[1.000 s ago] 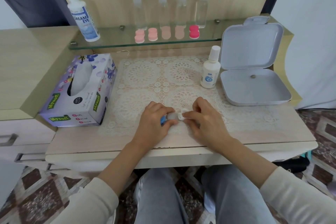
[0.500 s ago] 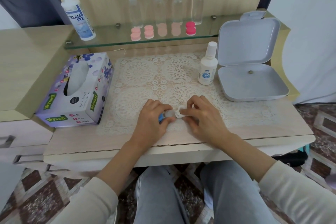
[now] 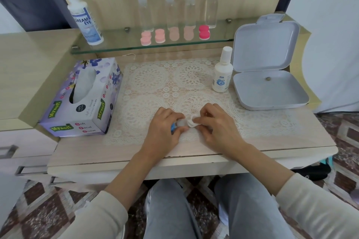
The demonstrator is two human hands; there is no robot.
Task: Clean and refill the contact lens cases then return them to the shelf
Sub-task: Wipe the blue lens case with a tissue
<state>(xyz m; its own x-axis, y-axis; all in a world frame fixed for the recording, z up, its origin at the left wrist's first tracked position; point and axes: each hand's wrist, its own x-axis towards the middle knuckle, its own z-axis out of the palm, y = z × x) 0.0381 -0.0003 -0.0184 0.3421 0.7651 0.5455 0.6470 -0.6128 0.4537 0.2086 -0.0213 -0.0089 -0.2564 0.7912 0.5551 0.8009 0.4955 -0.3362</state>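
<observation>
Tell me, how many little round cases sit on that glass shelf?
5, in one row on the glass shelf, left to right: pale pink case, second pale pink case, peach case, second peach case, bright pink case. None seems hidden.

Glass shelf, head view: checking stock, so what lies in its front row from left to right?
White Dream Eye solution bottle, pale pink round lens case, second pale pink lens case, peach lens case, second peach lens case, bright pink lens case.
</observation>
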